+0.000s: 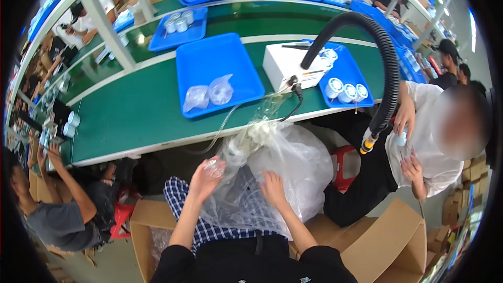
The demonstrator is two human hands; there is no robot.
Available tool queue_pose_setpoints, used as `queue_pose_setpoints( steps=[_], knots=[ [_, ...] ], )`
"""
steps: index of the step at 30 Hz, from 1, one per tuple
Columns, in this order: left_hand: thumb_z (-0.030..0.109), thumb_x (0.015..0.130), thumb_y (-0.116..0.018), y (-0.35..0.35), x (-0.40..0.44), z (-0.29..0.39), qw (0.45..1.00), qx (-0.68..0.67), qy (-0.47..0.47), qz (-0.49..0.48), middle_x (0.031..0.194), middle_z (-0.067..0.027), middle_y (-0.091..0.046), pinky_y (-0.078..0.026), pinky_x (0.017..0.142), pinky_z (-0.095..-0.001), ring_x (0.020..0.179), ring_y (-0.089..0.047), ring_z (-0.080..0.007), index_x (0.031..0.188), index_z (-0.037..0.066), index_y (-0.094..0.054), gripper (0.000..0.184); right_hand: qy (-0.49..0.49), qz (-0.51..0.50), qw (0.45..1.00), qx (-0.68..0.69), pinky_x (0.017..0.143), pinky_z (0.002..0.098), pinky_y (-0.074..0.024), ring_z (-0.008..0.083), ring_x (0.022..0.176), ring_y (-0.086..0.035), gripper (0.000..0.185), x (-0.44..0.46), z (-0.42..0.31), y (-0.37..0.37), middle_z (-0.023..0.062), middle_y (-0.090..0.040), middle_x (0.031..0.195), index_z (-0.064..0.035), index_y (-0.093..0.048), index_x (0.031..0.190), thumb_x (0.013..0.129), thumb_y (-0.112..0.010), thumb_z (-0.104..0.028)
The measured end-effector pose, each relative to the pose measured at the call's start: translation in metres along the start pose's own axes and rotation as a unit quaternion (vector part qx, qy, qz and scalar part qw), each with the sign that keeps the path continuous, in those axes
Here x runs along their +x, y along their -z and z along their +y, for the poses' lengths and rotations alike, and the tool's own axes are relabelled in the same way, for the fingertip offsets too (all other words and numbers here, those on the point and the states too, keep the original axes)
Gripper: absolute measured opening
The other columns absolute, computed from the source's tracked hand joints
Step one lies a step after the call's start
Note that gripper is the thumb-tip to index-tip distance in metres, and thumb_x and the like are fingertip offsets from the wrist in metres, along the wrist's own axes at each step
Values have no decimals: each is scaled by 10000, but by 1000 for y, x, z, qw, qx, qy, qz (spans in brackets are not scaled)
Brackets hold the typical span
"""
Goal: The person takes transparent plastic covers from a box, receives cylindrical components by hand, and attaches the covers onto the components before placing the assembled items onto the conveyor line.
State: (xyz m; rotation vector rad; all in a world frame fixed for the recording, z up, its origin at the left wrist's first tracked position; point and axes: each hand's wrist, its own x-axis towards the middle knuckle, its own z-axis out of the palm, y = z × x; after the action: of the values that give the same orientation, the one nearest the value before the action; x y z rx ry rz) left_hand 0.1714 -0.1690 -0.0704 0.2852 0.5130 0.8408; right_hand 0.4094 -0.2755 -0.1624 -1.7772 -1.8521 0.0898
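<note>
In my lap lies a large clear plastic bag [298, 167], its gathered neck up by the table edge. My left hand [203, 183] is raised at the bag's left side, its fingers curled round a small crinkled piece of clear plastic [214, 167]. On the other side my right hand [273, 191] lies against the bag, fingers stretched out and somewhat apart. Ahead of me on the table, a blue tray [220, 63] carries two crumpled clear plastic pieces [220, 89] at its near end.
A white box-shaped machine [293, 65] stands beside the tray, near a black flexible hose [390, 68]. Another blue tray [346, 73] holds white-lidded cups [347, 93]. Co-workers sit left and right; the right one [429, 131] handles a cup. Open cardboard boxes [387, 241] flank my lap.
</note>
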Motion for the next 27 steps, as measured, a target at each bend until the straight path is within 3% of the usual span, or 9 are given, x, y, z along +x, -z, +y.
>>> queue_pose_setpoints(
  steps=[1,5,10,11,14,21,23,26,27],
  knots=[
    [353,901,-419,9,-11,2,999,-32,-11,-6,1141,-126,-549,-433,799,-342,1018,-532,-222,1213,56,-454,433,4,-28,996,-84,816,407,-419,309,966,-537,222,-29,24,-24,143,-590,992,-21,-571,989,778,-572,-91],
    [324,887,-452,28,-48,-6,995,-87,-5,45,1132,-129,-539,-435,807,-361,1017,-521,-238,1230,54,-437,436,-79,74,983,147,749,385,-450,301,877,-573,186,-4,-14,46,143,-608,920,-22,-598,935,755,-559,-3],
    [266,818,-568,38,-63,-43,995,-4,47,92,1085,-149,-546,-415,866,-367,1012,-522,-255,1271,53,-402,527,3,398,910,111,648,332,-434,290,750,-551,140,157,4,152,143,-581,824,2,-568,841,746,-515,89],
    [238,809,-586,36,-62,-47,994,23,52,96,1080,-139,-549,-399,894,-372,1022,-521,-249,1294,58,-369,561,-63,411,905,90,684,345,-426,299,796,-534,131,189,24,163,144,-570,860,5,-557,870,762,-517,67],
    [222,809,-608,30,-63,-55,995,67,32,66,1050,-122,-567,-407,898,-370,998,-540,-233,1324,69,-323,608,-108,383,918,9,772,412,-398,319,887,-526,201,276,84,209,138,-565,956,-32,-557,981,784,-556,-73],
    [162,851,-574,36,-73,-52,993,61,50,87,1029,-86,-564,-434,851,-342,949,-555,-191,1312,40,-316,542,-253,70,951,-166,773,458,-460,335,955,-561,412,357,173,196,159,-571,1039,-183,-566,1082,712,-652,-340],
    [302,839,-579,48,-70,-51,974,162,62,145,1258,-108,-454,-426,856,-425,1158,-441,-291,1242,87,-404,489,-240,94,958,-125,765,434,-468,334,935,-570,407,362,175,188,164,-583,1015,-150,-549,1058,715,-645,-349],
    [192,863,-562,55,-60,-42,990,59,-5,125,986,-85,-582,-437,858,-346,941,-562,-198,1273,41,-361,481,-258,179,947,-73,753,411,-461,330,922,-575,418,353,155,205,158,-596,980,-97,-528,1029,717,-647,-348],
    [224,869,-549,61,-57,-38,990,77,-14,117,955,-95,-598,-447,849,-354,925,-572,-208,1234,47,-398,433,-211,316,919,-109,756,406,-452,334,925,-570,436,345,150,205,176,-586,998,-63,-528,1030,718,-652,-341]
  ],
)
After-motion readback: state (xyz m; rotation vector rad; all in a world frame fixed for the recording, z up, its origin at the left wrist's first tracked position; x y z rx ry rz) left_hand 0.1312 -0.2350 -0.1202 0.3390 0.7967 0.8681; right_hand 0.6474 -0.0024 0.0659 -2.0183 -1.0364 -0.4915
